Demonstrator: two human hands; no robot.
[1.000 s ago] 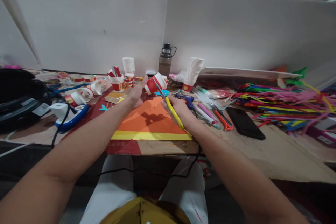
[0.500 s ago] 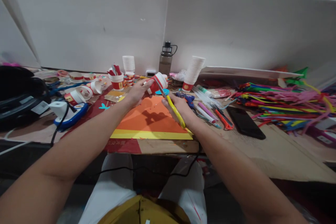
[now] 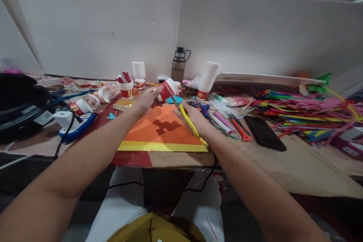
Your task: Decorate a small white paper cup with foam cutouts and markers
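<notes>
My left hand (image 3: 148,100) is closed around a red and white paper cup (image 3: 167,90), tilted on its side above the orange paper. In my right hand (image 3: 193,115) is a pair of scissors with yellow handles (image 3: 187,121). Their blades point up and to the left and lie against the cup's red side; whether they cut into it I cannot tell. Under both hands lies a sheet of orange paper (image 3: 159,128), with a yellow sheet (image 3: 161,146) showing along its front edge. Behind the blades sits a flat blue disc (image 3: 175,100).
Stacked paper cups (image 3: 208,81) and a water bottle (image 3: 178,64) stand at the back. To the right are a glue gun (image 3: 202,107), markers (image 3: 223,121), a black phone (image 3: 265,132) and bundled pipe cleaners (image 3: 306,113). A blue and white tape dispenser (image 3: 76,126) and cut cups (image 3: 81,106) lie left.
The cup has shifted slightly in my left hand, its rim turned a little. The scissors stay against it in nearly the same place.
</notes>
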